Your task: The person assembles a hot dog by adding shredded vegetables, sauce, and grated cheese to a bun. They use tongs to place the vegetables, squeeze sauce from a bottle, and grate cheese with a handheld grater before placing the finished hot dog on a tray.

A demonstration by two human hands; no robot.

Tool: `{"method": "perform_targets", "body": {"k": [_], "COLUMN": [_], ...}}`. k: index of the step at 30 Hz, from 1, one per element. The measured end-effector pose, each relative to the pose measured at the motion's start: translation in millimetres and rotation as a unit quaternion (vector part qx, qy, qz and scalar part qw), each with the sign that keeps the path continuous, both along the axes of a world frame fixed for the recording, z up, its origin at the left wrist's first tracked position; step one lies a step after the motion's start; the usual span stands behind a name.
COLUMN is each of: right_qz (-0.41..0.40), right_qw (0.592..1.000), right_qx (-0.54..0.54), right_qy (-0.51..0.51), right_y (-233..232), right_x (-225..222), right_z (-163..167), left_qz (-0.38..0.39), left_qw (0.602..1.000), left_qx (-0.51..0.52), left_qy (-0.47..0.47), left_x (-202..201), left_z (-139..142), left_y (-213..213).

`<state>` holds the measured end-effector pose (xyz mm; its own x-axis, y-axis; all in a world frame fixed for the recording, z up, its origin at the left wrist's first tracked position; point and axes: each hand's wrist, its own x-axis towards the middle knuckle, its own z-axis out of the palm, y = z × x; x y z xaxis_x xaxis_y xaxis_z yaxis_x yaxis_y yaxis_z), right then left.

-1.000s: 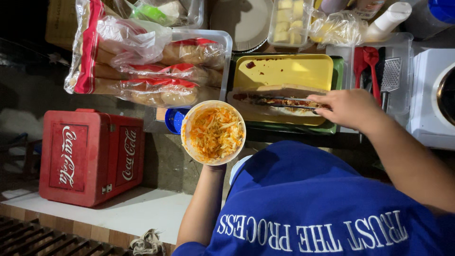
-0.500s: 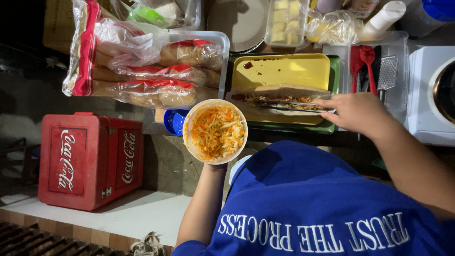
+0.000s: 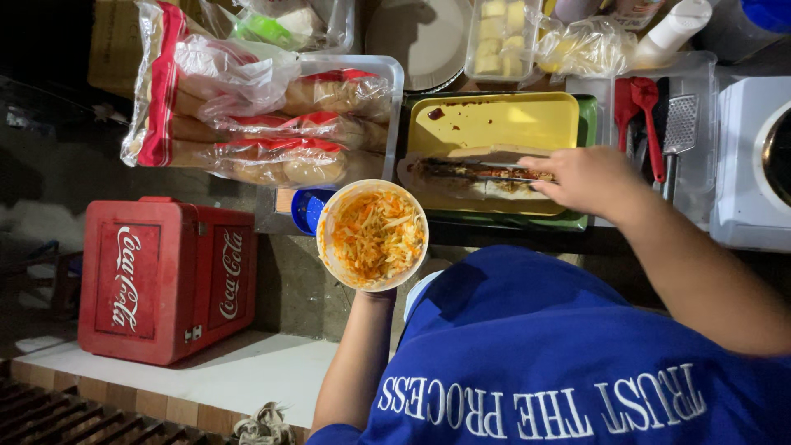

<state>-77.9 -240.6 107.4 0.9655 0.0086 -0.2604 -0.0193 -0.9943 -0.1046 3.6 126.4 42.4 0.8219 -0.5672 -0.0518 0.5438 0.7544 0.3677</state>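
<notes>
My left hand (image 3: 372, 290) holds up a round white bowl (image 3: 375, 235) of shredded orange and pale slaw, just in front of the counter edge. My right hand (image 3: 587, 179) grips dark metal tongs (image 3: 478, 170) whose tips lie along an open long bread roll (image 3: 461, 183) with filling. The roll rests on paper on a yellow tray (image 3: 494, 124), which sits in a green tray (image 3: 587, 132). My blue shirt (image 3: 560, 354) fills the lower right.
Bagged bread rolls (image 3: 272, 136) lie in a clear tub left of the tray. A clear box (image 3: 688, 91) holds red utensils (image 3: 643, 115) and a metal spatula (image 3: 680, 124). A white appliance (image 3: 754, 165) stands at far right. A red cooler box (image 3: 165, 276) sits lower left.
My right hand with the tongs has shifted slightly along the roll. The bowl stays held in the same place.
</notes>
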Motion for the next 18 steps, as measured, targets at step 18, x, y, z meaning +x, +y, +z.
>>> {"method": "perform_targets", "body": {"k": [18], "right_qz": [-0.051], "right_qw": [0.995], "right_qx": [-0.081], "right_qy": [0.013], "right_y": [-38], "right_x": [-68], "right_z": [26], "left_qz": [-0.004], "left_qw": [1.000], "left_qx": [-0.008], "left_qy": [0.001], "left_x": [3], "left_z": [3], "left_y": [-7]}}
